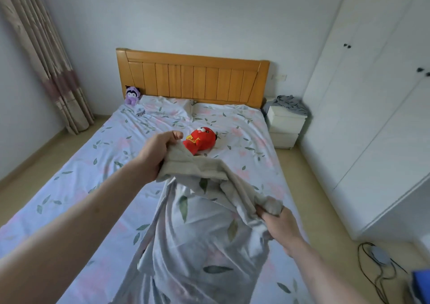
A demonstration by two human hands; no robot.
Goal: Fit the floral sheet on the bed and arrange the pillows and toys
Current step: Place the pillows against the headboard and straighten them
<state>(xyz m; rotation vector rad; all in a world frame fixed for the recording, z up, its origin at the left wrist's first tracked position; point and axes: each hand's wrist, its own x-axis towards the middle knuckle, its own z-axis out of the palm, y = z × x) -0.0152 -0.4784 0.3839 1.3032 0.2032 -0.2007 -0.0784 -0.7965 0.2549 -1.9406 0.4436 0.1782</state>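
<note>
Two plush toys: red toy (200, 140), purple toy (131, 95); one pillow (166, 105)

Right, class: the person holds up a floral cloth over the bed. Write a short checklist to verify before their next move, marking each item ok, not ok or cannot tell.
1. Left hand grips the floral cloth: ok.
2. Right hand grips it: ok.
3. Red toy off mid-bed: not ok.
4. Purple toy at headboard: ok.
5. Pillow at head: ok.
6. Sheet corners tucked: cannot tell.
</note>
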